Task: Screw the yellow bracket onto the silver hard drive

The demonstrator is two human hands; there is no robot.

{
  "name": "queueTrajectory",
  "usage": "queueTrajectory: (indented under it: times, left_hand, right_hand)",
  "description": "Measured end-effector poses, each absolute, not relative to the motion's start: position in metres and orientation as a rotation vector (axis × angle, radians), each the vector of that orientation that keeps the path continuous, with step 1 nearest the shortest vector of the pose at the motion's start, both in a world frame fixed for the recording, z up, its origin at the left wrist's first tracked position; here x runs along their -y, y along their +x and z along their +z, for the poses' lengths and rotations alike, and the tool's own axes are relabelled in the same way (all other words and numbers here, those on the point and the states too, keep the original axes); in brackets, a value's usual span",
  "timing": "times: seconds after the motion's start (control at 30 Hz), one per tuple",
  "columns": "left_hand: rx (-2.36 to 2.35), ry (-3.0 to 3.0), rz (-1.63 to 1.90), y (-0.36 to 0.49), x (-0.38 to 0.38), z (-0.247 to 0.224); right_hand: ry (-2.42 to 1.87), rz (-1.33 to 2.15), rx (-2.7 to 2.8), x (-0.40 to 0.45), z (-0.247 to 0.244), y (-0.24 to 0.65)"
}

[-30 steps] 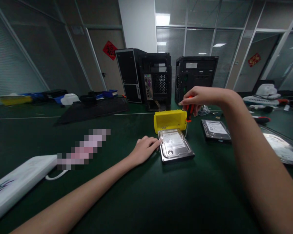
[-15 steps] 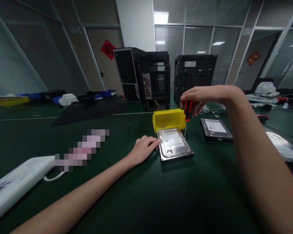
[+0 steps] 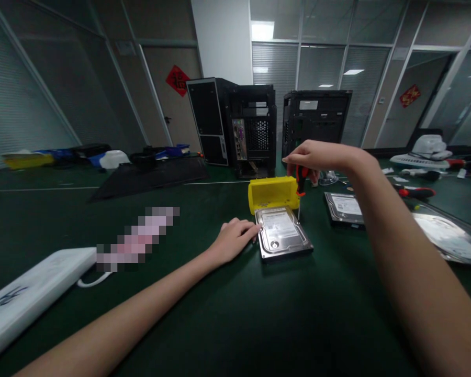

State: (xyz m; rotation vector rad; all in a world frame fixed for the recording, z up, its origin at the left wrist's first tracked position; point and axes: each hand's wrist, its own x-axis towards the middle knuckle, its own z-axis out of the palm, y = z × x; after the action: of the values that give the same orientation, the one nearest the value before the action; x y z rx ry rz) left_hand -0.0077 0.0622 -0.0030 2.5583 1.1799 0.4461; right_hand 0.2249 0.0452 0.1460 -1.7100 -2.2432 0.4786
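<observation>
A silver hard drive (image 3: 282,235) with a white label lies on the dark green table. My left hand (image 3: 235,238) rests low at its left side, thumb against the drive's edge and the other fingers bent, steadying it. Above the drive's far right edge, my right hand (image 3: 308,157) is closed from above around the handle of a red and black screwdriver (image 3: 300,180). The screwdriver stands nearly upright, its shaft reaching down to the right edge of the drive; the tip is hard to make out. Directly behind the drive lies a yellow bin (image 3: 272,191), its opening facing me.
A second hard drive (image 3: 341,207) lies to the right, partly behind my forearm. Beyond it are an opened drive with a shiny disc (image 3: 443,230) and a red-black tool (image 3: 416,192). Computer cases (image 3: 208,125) stand at the back. A white box (image 3: 35,288) lies at left.
The view has shifted slightly. My right hand has turned a little around the screwdriver handle, and its wrist and forearm have moved left. The left hand and the drive keep their places.
</observation>
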Motion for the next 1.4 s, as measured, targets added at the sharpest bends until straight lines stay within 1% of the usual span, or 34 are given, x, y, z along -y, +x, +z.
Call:
queueTrajectory:
  times: [0.1, 0.3, 0.37, 0.5, 0.63, 0.8, 1.0, 1.17, 1.4]
  left_hand:
    - [-1.178, 2.560, 0.441, -0.008, -0.062, -0.003]
    - [-1.175, 2.544, 0.438, -0.008, -0.061, -0.001]
    - [-1.170, 2.540, 0.446, -0.008, -0.061, -0.001]
    - [-1.170, 2.536, 0.443, -0.009, -0.061, -0.001]
    - [-1.179, 2.537, 0.448, -0.008, -0.060, 0.000]
    - [-1.183, 2.545, 0.455, -0.008, -0.059, 0.000]
    - [-1.175, 2.547, 0.456, -0.008, -0.059, 0.000]
    - [-1.184, 2.553, 0.450, -0.009, -0.059, -0.001]
    - [-1.193, 2.549, 0.458, -0.009, -0.058, -0.001]
  right_hand:
    - [-1.742, 0.425, 2.241, -0.046, 0.145, 0.222]
    - [-1.625, 0.748, 2.278, -0.039, 0.149, 0.226]
    - [-1.583, 0.797, 2.303, -0.037, 0.150, 0.228]
    - [-1.601, 0.790, 2.235, -0.040, 0.149, 0.229]
    - [-1.758, 0.679, 2.114, -0.047, 0.145, 0.232]
    - [-1.797, 0.663, 2.123, -0.049, 0.144, 0.237]
    - [-1.738, 0.795, 2.130, -0.038, 0.148, 0.235]
    - [-1.533, 0.971, 2.198, -0.029, 0.152, 0.230]
    - [-1.473, 0.892, 2.281, -0.037, 0.149, 0.231]
